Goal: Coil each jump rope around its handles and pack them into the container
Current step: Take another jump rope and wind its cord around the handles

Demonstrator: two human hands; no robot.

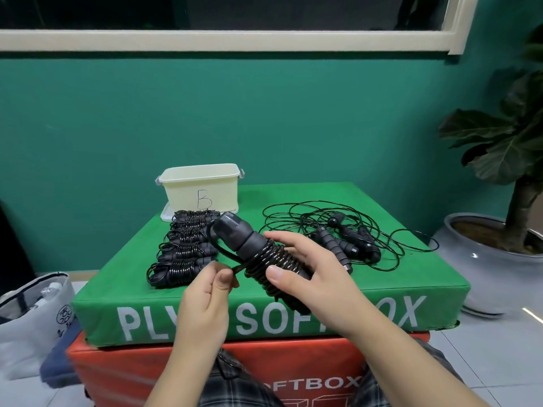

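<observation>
Rope in hand [264, 259]: black, coils wound tight round its paired handles, held above the green soft box [411, 277]. My right hand [317, 271] curls round the bundle, thumb across the coils. My left hand [205, 292] pinches the loose tail loop beside the lower coils.
Step, as I judge it: finishing the wrap; the next move calls for tucking that tail so it holds.
Coiled ropes [183, 248]: a row lying on the box, left of the hands, not yet packed.
Container [202, 186]: cream tub marked B, open, behind the row.
Loose ropes [346, 236]: tangled heap at right, uncoiled.
Potted plant [508, 160]: far right.
</observation>
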